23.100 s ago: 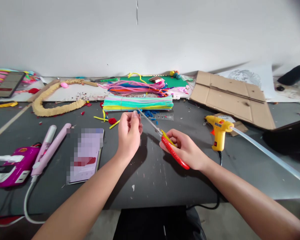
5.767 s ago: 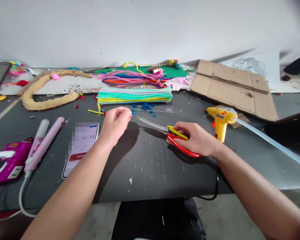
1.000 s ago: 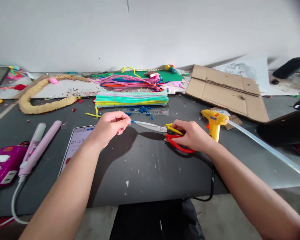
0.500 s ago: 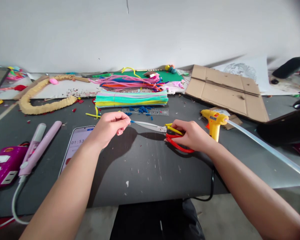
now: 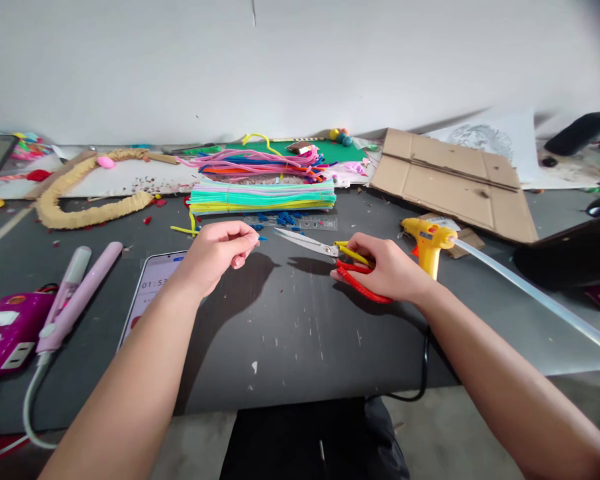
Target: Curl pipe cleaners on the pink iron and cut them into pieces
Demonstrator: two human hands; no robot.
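Note:
My left hand (image 5: 225, 253) pinches a short blue pipe cleaner piece (image 5: 263, 239), whose tip pokes out past the fingertips. In my right hand (image 5: 380, 267) are scissors (image 5: 310, 243) with one yellow and one red handle, the blades pointing left and nearly closed. A small gap separates the scissor tips from the blue piece. Behind the hands, several cut blue pieces (image 5: 287, 219) lie on and around a clear ruler (image 5: 323, 224). Beyond them is a bundle of mint, lilac and yellow pipe cleaners (image 5: 263, 197), with pink, blue and orange pipe cleaners (image 5: 260, 160) farther back.
A yellow glue gun (image 5: 430, 243) with a long glue stick stands right of my right hand, near flat cardboard (image 5: 450, 183). At left lie a phone (image 5: 153, 287), a pink hair straightener (image 5: 83, 293) and a purple power strip (image 5: 20, 327). A tan crinkled tube (image 5: 65, 217) curves behind.
The scissors have drawn back to the right, away from the blue piece, with my right hand. My left hand has barely moved and keeps its pinch.

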